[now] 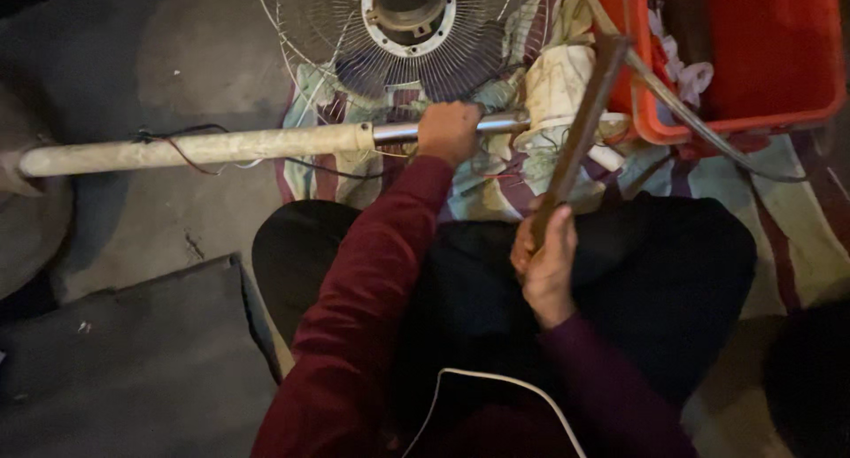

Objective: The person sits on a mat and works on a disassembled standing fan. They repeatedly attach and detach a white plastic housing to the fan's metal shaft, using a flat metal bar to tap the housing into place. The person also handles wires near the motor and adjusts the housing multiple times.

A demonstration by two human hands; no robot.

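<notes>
the left hand is closing fully around the shiny metal part of a fan pole, which is lying across the floor and stretching away to that hand's left. just beyond the hand a wire fan guard is resting on a striped cloth. the right hand is gripping the lower end of a dark, rusty-looking bar, possibly a file, which is slanting up toward an orange crate beyond it.
</notes>
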